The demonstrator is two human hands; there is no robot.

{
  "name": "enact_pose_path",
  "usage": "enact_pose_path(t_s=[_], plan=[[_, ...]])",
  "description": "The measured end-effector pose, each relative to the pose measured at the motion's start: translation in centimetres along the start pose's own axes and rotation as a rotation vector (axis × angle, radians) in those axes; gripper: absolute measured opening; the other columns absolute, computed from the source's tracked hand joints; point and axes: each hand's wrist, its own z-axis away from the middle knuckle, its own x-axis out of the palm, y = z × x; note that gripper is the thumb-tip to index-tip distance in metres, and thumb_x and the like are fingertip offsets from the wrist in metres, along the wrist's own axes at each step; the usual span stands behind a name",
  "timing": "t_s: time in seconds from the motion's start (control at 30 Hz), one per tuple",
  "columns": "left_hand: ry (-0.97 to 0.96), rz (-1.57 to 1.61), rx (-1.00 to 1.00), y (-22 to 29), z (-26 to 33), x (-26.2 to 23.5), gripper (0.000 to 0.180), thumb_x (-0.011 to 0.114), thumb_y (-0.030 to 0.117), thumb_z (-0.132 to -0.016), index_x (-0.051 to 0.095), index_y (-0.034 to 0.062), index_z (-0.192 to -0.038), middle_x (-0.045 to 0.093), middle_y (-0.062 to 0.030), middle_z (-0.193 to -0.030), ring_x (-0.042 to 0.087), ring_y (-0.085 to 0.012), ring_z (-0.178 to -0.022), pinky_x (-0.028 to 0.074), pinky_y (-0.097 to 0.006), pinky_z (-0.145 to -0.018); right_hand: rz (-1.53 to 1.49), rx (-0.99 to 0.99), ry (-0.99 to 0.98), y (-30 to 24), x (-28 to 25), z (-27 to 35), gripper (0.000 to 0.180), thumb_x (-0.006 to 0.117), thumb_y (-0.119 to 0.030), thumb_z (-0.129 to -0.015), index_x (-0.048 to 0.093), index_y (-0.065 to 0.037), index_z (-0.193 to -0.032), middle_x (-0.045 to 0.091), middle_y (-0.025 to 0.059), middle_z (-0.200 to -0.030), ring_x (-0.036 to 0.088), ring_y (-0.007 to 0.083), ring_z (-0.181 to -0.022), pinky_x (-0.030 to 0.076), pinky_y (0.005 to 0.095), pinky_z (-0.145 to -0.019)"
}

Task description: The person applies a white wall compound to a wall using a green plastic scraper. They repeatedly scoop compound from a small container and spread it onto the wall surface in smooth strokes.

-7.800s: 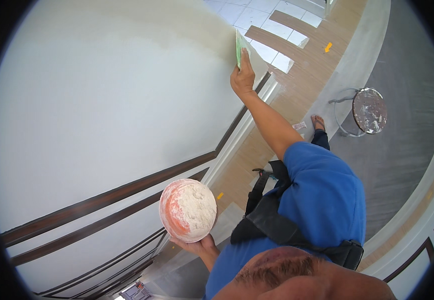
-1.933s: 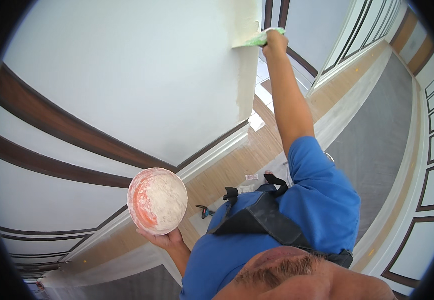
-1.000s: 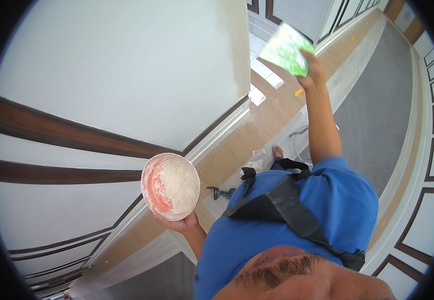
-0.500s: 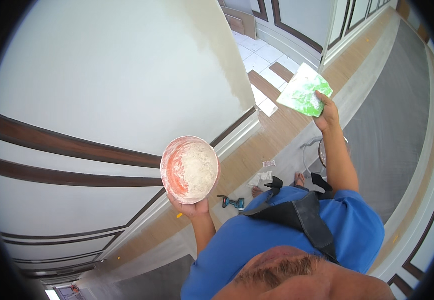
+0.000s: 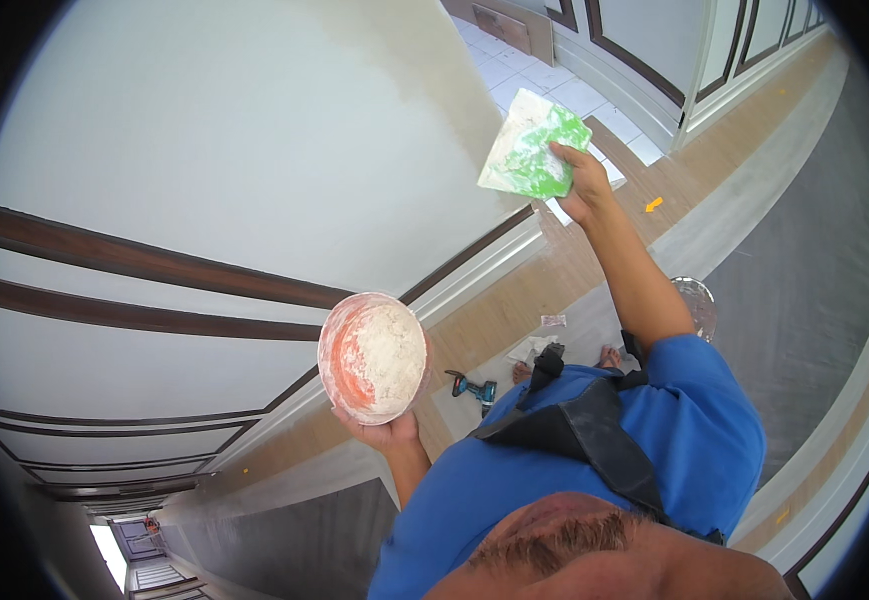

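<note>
My left hand is closed under a round bowl, supporting it from below. The bowl's inside is reddish and smeared white, and a pale, lumpy putty-like paste fills much of it. Up by the wall's edge, my right hand grips a flat green putty spreader with the thumb on its face. White paste coats much of the spreader's face. The pale wall lies beyond both hands, with a beige patch along its far edge. Whether the spreader touches the wall, I cannot tell.
A blue-black cordless drill and white crumpled paper lie on the floor near my feet. A bucket stands right of my arm. Dark trim crosses the wall. Boards lean inside the tiled opening ahead.
My right hand has moved left and up with the spreader, toward the wall's edge. The bowl sits slightly lower in view, still in my left hand. The view has shifted.
</note>
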Motion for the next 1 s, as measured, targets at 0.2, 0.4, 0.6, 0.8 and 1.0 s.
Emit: enact_pose_path(t_s=[0.2,0.4,0.6,0.8,1.0], plan=[[0.020,0.005,0.116,-1.9,-0.3,-2.9,0.067,0.054,0.052,-0.098,0.049,0.0087,-0.149,0.047,-0.0130,-0.156,0.045,-0.0347,-0.143,0.036,-0.055,-0.121,0.247,-0.262,0.133,1.9,-1.0,-8.5,0.032,0.058,-0.001,-0.098,0.057,0.006,-0.130,0.068,0.0177,-0.122,0.069,0.0290,-0.107,0.057,0.0412,-0.095],[0.014,-0.014,0.150,-2.3,-1.8,-5.8,0.066,0.053,0.053,-0.099,0.049,0.0085,-0.149,0.047,-0.0126,-0.156,0.045,-0.0338,-0.143,0.036,-0.055,-0.121,1.012,-0.940,0.178,3.0,1.0,-13.9,0.050,0.054,-0.001,-0.093,0.050,0.008,-0.141,0.068,0.0266,-0.120,0.067,0.0415,-0.108,0.051,0.0472,-0.093],[0.035,-0.080,0.165,-2.5,-1.4,-4.8,0.065,0.051,0.054,-0.101,0.049,0.0084,-0.148,0.048,-0.0119,-0.155,0.046,-0.0322,-0.142,0.037,-0.052,-0.121,1.185,-1.563,0.473,2.5,4.9,-20.4,0.052,0.052,0.000,-0.089,0.045,0.013,-0.140,0.055,0.0302,-0.136,0.056,0.0441,-0.125,0.045,0.0501,-0.107],[-0.011,-0.143,0.241,-2.6,-2.5,-7.2,0.064,0.047,0.051,-0.103,0.048,0.0052,-0.148,0.049,-0.0119,-0.153,0.047,-0.0291,-0.140,0.041,-0.050,-0.118,1.242,-1.568,0.405,6.7,4.3,-21.9,0.071,0.055,0.003,-0.083,0.039,0.009,-0.151,0.044,0.0344,-0.152,0.041,0.0516,-0.142,0.032,0.0530,-0.121],[-0.003,-0.181,0.270,-2.0,-2.0,-7.0,0.067,0.076,0.018,-0.088,0.046,0.0015,-0.146,0.053,-0.0169,-0.145,0.053,-0.0263,-0.132,0.044,-0.045,-0.114,0.862,-1.177,0.389,13.0,-3.8,-12.2,0.054,0.049,0.005,-0.089,0.048,0.010,-0.143,0.061,0.0294,-0.135,0.062,0.0395,-0.125,0.048,0.0397,-0.106]])
